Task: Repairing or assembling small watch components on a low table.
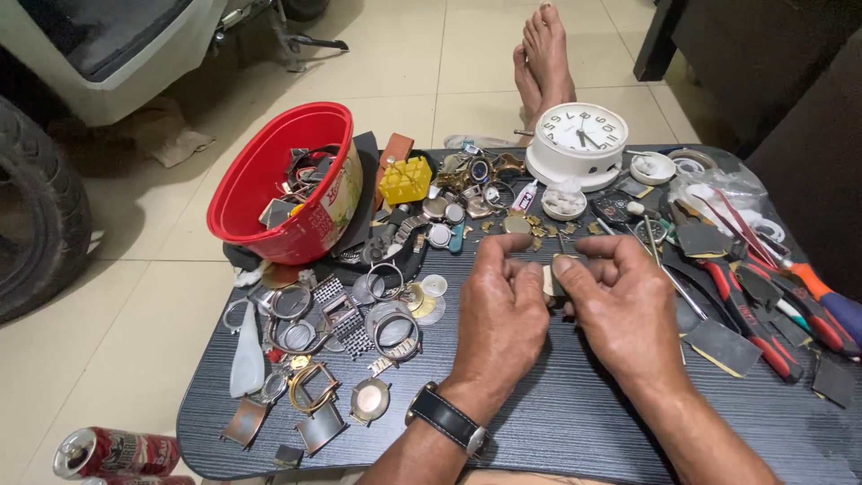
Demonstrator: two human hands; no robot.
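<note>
My left hand [501,310] and my right hand [620,310] meet over the middle of a dark low table [575,422]. Both pinch a small dark rectangular part [555,280] between thumbs and fingertips; most of it is hidden by the fingers. My left wrist wears a black-strapped watch [446,418]. Loose watch cases, rings and bezels [341,332] lie scattered left of my left hand. Small brass bits and watch heads [476,202] lie beyond my fingertips.
A red bowl [269,180] of watch parts tilts at the table's back left, beside a yellow tray [405,180]. A white clock [580,139] stands at the back. Red-handled pliers and screwdrivers [763,310] crowd the right. A drink can [115,452] lies on the floor; bare feet [543,58] beyond.
</note>
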